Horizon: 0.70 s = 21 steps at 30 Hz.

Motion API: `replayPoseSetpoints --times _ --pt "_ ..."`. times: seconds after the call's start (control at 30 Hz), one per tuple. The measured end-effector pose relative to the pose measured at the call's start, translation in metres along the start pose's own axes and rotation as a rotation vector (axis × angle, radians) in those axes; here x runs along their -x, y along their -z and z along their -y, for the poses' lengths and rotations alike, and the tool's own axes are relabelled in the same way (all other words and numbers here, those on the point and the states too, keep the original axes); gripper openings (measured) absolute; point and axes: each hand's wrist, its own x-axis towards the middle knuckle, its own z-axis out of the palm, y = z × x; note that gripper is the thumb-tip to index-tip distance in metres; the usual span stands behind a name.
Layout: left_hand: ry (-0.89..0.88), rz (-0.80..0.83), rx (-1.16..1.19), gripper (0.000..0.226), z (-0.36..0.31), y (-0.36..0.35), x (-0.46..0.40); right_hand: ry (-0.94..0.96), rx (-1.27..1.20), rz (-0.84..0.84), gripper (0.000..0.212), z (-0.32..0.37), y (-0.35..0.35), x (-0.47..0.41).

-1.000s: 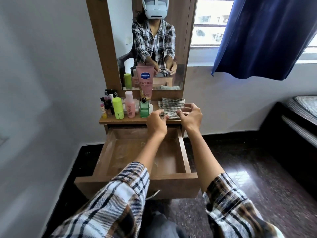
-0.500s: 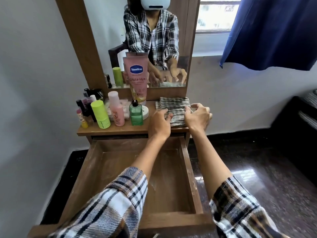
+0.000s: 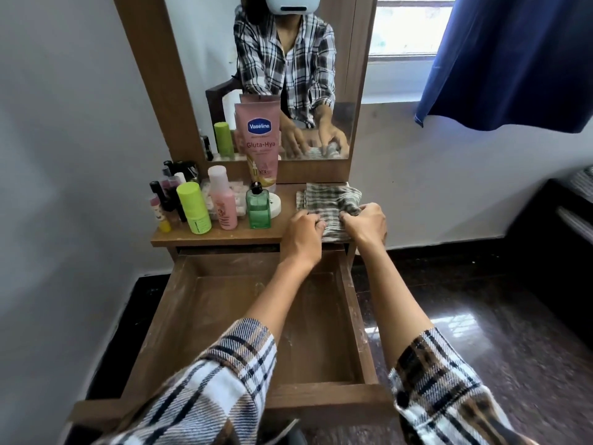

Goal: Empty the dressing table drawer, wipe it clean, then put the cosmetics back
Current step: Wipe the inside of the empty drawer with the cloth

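Observation:
The wooden drawer (image 3: 205, 303) is pulled out and holds nothing; pale dust streaks its floor. A folded checked cloth (image 3: 330, 197) lies on the right of the dressing table top (image 3: 224, 234). My left hand (image 3: 301, 234) and my right hand (image 3: 365, 223) both grip its near edge with curled fingers. Cosmetics crowd the left of the top: a tall pink Vaseline tube (image 3: 260, 139), a green glass bottle (image 3: 258, 208), a pink bottle (image 3: 222, 200), a lime green stick (image 3: 193, 208), several small dark bottles (image 3: 167, 197) and a white jar (image 3: 275, 205).
A mirror (image 3: 288, 75) rises behind the top and reflects me and the cloth. A white wall runs along the left. A blue curtain (image 3: 513, 59) hangs at the upper right, and a dark bed frame (image 3: 564, 226) stands at the right over glossy dark floor.
The view has come closer to the table and drawer. Both hands have stayed on the cloth, and their fingers have curled tighter onto its near edge.

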Motion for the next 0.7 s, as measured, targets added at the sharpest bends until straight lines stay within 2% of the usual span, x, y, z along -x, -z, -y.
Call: replayPoseSetpoints --times 0.13,0.23,0.33,0.43,0.6,0.7 --pt "-0.003 0.048 0.029 0.021 -0.006 0.01 0.029 0.019 -0.059 0.077 0.023 0.0 0.022 0.033" --pt "0.039 0.023 0.156 0.025 -0.013 0.02 0.055 0.069 -0.231 0.156 0.016 0.0 0.035 0.068" --pt "0.158 0.004 0.431 0.033 -0.025 0.039 0.085 0.09 -0.452 0.362 0.02 0.002 0.038 0.109" --pt "0.263 0.035 0.602 0.037 -0.026 0.058 0.118 0.097 -0.553 0.472 0.025 0.001 0.038 0.151" --pt "0.415 0.0 0.729 0.051 -0.023 0.085 0.16 0.141 -0.597 0.551 0.027 0.006 0.038 0.213" --pt "0.471 0.036 0.722 0.056 -0.026 0.104 0.174 0.12 -0.645 0.624 0.026 0.008 0.034 0.237"
